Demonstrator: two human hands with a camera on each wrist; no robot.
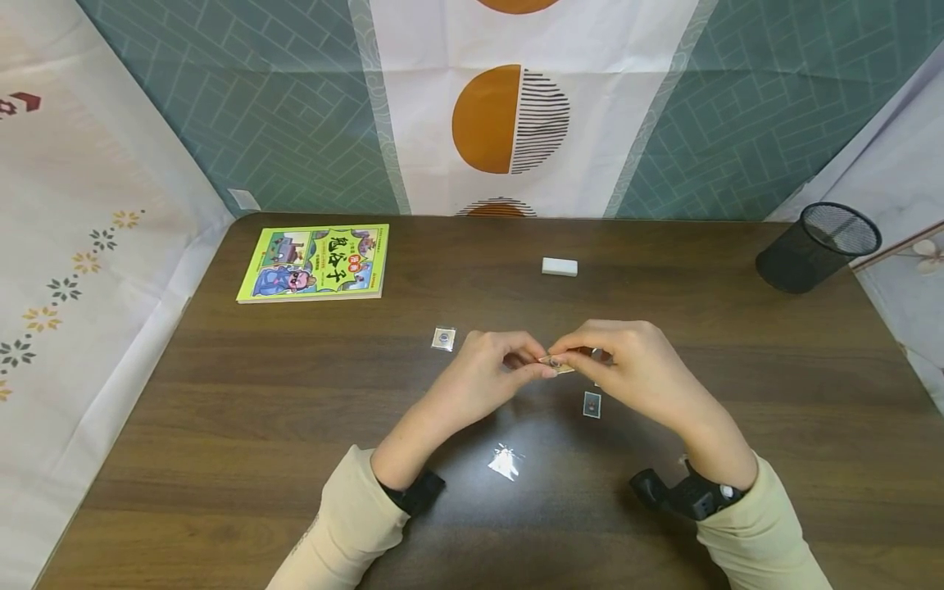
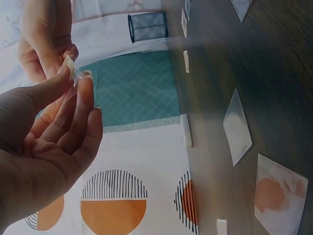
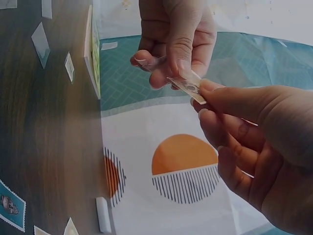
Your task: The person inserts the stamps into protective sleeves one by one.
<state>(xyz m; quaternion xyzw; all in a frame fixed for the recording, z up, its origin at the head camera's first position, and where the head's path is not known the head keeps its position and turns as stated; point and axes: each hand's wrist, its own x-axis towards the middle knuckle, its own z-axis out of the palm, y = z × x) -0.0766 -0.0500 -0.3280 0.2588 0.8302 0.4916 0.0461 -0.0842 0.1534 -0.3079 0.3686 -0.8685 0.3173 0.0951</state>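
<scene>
Between both hands is a small pale stamp [image 3: 190, 88] with a clear plastic sleeve about its left end; how far it sits inside I cannot tell. My left hand [image 1: 483, 373] pinches the sleeved end with thumb and finger. My right hand [image 1: 630, 360] pinches the other end of the stamp, seen edge-on in the left wrist view. Below the right hand lies a dark stamp [image 1: 592, 404] with a white border. Another small piece is partly hidden beneath the right fingers. To the left of the left hand lies a pale square stamp [image 1: 443, 338], apparently in a clear sleeve.
A green book [image 1: 313, 262] lies at the table's back left. A white block like an eraser [image 1: 560, 266] lies behind the hands, and a black mesh pen holder [image 1: 819, 246] stands at the back right. Thin clear pieces [image 2: 237, 127] lie on the table.
</scene>
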